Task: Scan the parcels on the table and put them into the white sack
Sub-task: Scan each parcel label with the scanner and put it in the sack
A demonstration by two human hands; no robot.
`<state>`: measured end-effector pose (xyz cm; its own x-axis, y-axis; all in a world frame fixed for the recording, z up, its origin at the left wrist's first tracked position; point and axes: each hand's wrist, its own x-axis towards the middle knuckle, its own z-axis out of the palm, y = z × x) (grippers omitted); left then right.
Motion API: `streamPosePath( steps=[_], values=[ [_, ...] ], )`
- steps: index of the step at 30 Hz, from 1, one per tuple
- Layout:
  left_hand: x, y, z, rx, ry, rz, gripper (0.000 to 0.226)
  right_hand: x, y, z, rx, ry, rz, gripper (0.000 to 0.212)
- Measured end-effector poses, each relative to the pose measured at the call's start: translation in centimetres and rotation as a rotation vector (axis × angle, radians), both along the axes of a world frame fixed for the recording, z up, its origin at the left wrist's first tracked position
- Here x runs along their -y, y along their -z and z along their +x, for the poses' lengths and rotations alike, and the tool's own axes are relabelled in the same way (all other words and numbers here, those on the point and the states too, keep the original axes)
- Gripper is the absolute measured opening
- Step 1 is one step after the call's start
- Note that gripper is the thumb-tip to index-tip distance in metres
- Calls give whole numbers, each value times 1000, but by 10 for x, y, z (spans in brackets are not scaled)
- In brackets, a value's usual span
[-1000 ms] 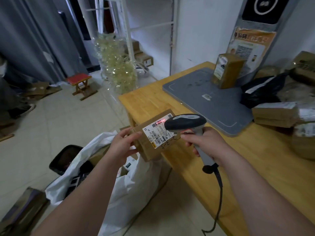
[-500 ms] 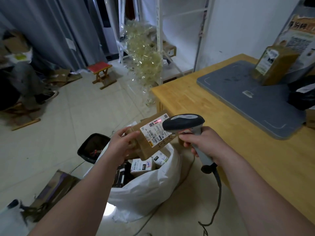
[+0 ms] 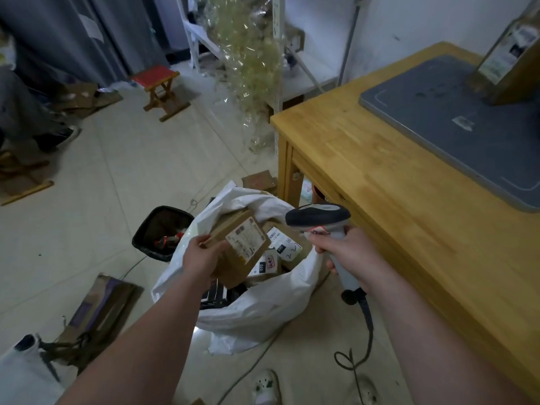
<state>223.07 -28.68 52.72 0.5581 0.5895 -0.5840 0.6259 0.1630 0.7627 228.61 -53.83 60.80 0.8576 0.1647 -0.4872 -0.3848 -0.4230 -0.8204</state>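
Note:
My left hand point(image 3: 201, 257) grips a small brown cardboard parcel point(image 3: 239, 249) with a white label, held over the open mouth of the white sack point(image 3: 263, 308). The sack stands on the floor beside the table and holds several labelled parcels point(image 3: 280, 244). My right hand point(image 3: 347, 252) holds the grey and black barcode scanner point(image 3: 318, 217) by its handle, to the right of the parcel and above the sack's right edge. Its cable point(image 3: 359, 346) hangs to the floor.
The wooden table point(image 3: 394, 185) fills the right side, with a grey mat point(image 3: 455, 124) and an upright brown box point(image 3: 508, 54) on it. A black bin point(image 3: 160, 232) sits left of the sack. Flat cardboard point(image 3: 99, 311) lies at lower left; a red stool point(image 3: 159, 89) stands farther back.
My left hand has carried the parcel down and left, away from the scanner, to over the sack. The red scan light no longer falls on the label. The view has swung left toward the floor.

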Motion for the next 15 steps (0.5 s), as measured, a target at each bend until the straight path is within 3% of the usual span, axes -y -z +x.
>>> streamPosePath(
  steps=[4,8,15],
  values=[
    [20,2,21,4,166,-60,35,12,3,6,-1,33,-9,19],
    [43,-2,33,-95,335,-9,44,32,-3,11,-9,81,-1,24],
    [115,-55,78,10,497,113,31,93,-41,24,64,193,76,13]
  ],
)
